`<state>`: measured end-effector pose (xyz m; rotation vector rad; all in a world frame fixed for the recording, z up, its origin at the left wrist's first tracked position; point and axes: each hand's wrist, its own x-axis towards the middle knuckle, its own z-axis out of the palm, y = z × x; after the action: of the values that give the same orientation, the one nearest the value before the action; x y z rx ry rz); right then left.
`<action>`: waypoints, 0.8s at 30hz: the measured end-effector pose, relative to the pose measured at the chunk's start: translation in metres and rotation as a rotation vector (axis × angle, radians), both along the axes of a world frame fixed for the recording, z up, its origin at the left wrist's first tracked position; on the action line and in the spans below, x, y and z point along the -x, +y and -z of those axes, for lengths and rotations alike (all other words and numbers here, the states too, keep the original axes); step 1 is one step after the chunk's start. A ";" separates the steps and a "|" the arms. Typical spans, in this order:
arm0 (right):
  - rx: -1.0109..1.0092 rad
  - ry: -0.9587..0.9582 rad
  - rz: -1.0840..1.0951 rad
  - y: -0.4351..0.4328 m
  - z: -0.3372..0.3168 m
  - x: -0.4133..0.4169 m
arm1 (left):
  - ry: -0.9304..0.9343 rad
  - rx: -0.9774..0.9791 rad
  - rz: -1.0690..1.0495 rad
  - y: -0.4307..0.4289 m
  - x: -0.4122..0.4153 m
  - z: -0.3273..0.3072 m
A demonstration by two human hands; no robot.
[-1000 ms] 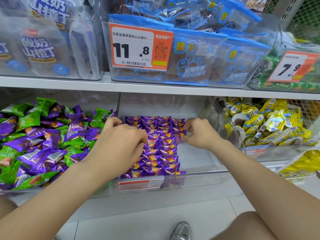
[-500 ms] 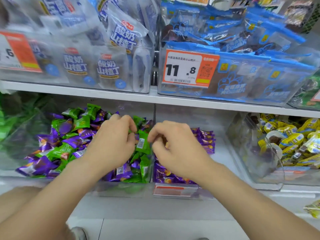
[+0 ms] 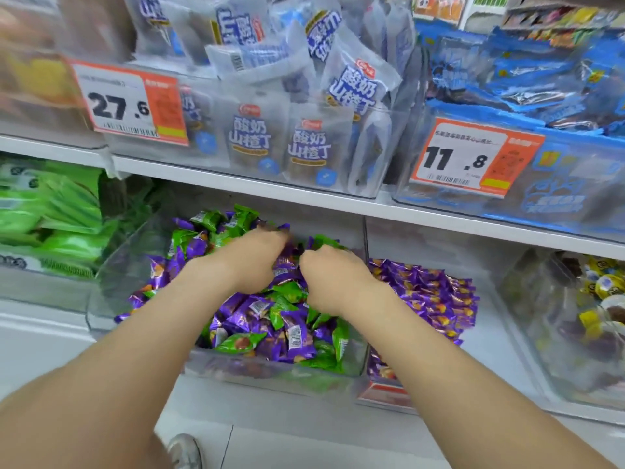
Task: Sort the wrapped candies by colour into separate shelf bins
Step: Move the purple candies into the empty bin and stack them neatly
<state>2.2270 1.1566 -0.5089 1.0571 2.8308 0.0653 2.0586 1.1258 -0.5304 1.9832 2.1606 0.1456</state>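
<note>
The candies (image 3: 267, 319) are lying heaped in the mixed bin (image 3: 270, 372), a clear tub. They are small shiny pillow wraps, purple and green jumbled together, and some are showing white barcode patches.

Both hands are reaching into that heap. The left hand (image 3: 253, 262) is digging in toward the bin's back. Its fingers (image 3: 277, 236) are smeared by blur, so I cannot tell whether they are gripping anything. The right hand (image 3: 333, 280) is sitting just right of it, nearly touching, with its fingers (image 3: 309, 257) curling down into the wraps. Whether they are holding anything is hidden.

Half a second ago the right hand was hovering over the purple bin (image 3: 487, 360); now it is inside the mixed bin. A second ago both hands were in the purple bin.

That bin, just right of the mixed bin, is holding only purple sweets (image 3: 429, 292) in rows. Farther right, yellow sweets (image 3: 605, 286) are showing. Left of the mixed bin, green packs (image 3: 50, 218) are lying. Above it a shelf (image 3: 236, 184) is carrying white bags (image 3: 307, 143) and, to the right, blue packs (image 3: 541, 79).
</note>
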 end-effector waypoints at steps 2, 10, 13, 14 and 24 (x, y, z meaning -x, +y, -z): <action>0.041 -0.067 0.007 0.008 0.004 0.002 | 0.095 0.082 0.003 0.004 -0.001 0.003; 0.088 -0.064 0.008 0.018 0.006 0.000 | 0.281 0.068 -0.059 0.010 -0.010 0.016; 0.034 -0.079 -0.009 0.016 0.008 -0.004 | 0.283 -0.054 -0.087 0.009 -0.012 0.014; 0.019 -0.102 -0.018 0.014 0.009 -0.004 | 0.297 -0.097 -0.094 0.008 -0.012 0.012; 0.197 0.724 0.009 0.016 0.007 -0.019 | -0.104 -0.356 -0.089 -0.013 0.001 -0.006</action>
<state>2.2459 1.1723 -0.5162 1.2379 3.3342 -0.7244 2.0572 1.1130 -0.5241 1.9976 2.2814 0.6756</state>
